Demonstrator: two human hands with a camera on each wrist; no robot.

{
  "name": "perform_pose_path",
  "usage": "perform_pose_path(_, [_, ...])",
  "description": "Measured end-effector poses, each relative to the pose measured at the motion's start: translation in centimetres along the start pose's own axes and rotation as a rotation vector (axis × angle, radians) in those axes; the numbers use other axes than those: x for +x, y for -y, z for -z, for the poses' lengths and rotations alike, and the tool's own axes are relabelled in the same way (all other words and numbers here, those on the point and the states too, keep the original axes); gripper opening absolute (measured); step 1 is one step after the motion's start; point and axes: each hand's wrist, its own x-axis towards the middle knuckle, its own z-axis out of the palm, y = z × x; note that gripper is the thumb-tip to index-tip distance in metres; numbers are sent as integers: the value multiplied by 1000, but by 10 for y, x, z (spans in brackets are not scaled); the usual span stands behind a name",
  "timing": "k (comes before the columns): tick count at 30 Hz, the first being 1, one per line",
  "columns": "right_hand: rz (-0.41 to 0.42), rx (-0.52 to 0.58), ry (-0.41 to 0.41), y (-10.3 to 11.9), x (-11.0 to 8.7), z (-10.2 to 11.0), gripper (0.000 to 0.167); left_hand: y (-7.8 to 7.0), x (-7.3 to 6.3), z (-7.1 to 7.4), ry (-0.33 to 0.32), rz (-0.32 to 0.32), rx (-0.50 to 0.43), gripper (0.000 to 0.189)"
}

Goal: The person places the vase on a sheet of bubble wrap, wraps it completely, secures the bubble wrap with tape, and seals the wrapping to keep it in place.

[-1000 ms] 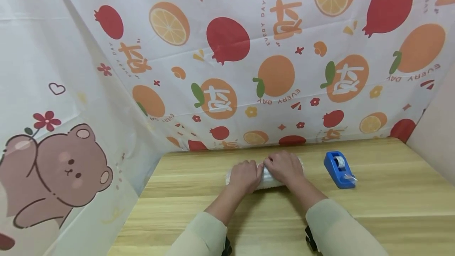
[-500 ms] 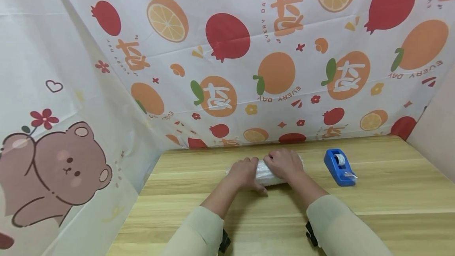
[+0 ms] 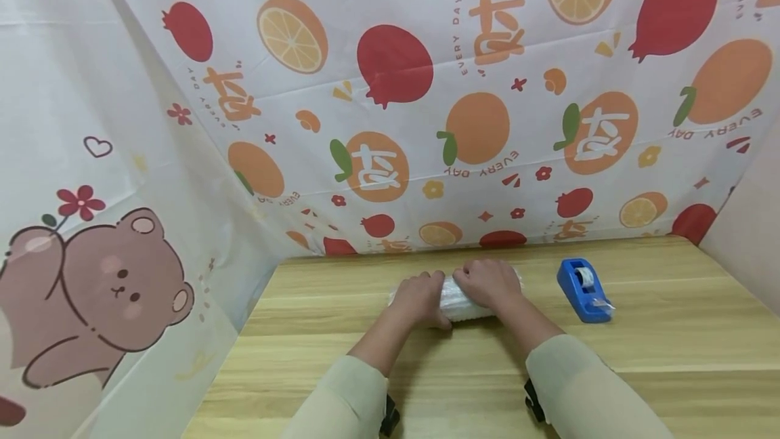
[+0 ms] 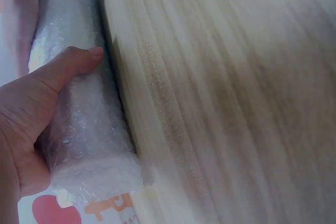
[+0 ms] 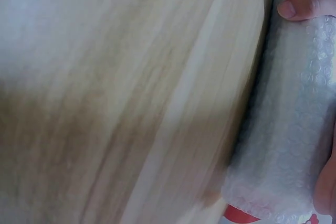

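A long bundle in clear bubble wrap (image 3: 461,300) lies crosswise on the wooden table, its contents hidden by the wrap. My left hand (image 3: 419,300) grips its left part, fingers over the far side. In the left wrist view the left thumb (image 4: 84,60) lies across the wrap toward the near edge. Toward the other end, my right hand (image 3: 489,283) holds the bundle from above with bent fingers. At the right border of the right wrist view, only a small part of that hand shows beside the bubble wrap (image 5: 283,103).
To the right of the bundle stands a blue tape dispenser (image 3: 581,293) with a roll of clear tape and a loose tape end. A fruit-print cloth (image 3: 426,120) hangs behind the wooden table (image 3: 317,330). Another cloth with a bear print (image 3: 122,290) covers the left side.
My left thumb has moved from the top of the bundle down to its near side, exposing more wrap between the hands. My right hand keeps its hold, and the bundle stays nearly in place.
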Motion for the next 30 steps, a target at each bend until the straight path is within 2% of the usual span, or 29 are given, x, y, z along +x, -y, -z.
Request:
perform_pose_path(8, [-20,7,45,-1,3,2,42,0,2,3,27,2,-24,77])
perform_pose_path(21, [-56,33,160,-1,7,9,40,2,6,9,110,15,-59,81])
perform_pose_path(30, [-68,47,238,-3,9,10,40,2,6,12,167,2,-94,78])
